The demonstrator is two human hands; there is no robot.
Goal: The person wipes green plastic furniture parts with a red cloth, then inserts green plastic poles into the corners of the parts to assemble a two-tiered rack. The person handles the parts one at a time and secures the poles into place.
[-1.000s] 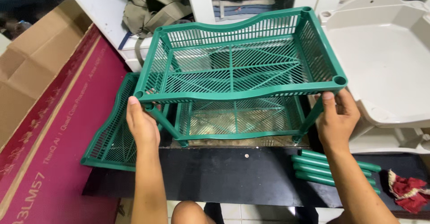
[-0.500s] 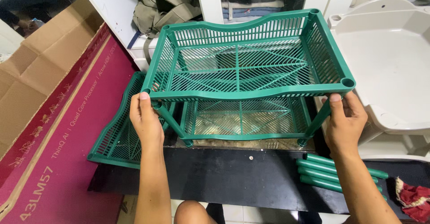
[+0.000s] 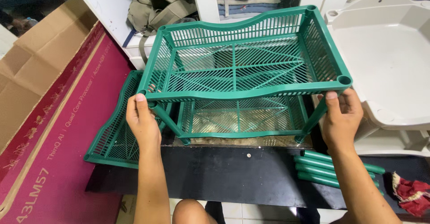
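We held a green plastic rack [image 3: 244, 67] of two slatted shelves joined by short posts, over a black board [image 3: 233, 174]. Our left hand [image 3: 143, 123] gripped the near left corner of its upper shelf, the thumb laid up along the front rim and the fingers closed behind the corner post. Our right hand [image 3: 342, 116] gripped the near right corner in the same way, the thumb just under the round socket and the fingers wrapped around the post. The lower shelf hung between our two wrists and a little beyond them.

To the left of the left hand lay a big flat carton [image 3: 53, 130], dark red with a brown flap. To the right of the right hand stood a pale grey plastic tub [image 3: 394, 58]. A loose green shelf [image 3: 114, 136] lay just under and left of the left hand. Four green tubes [image 3: 313, 170] lay below the right wrist, and a small red cloth [image 3: 412, 190] further right.
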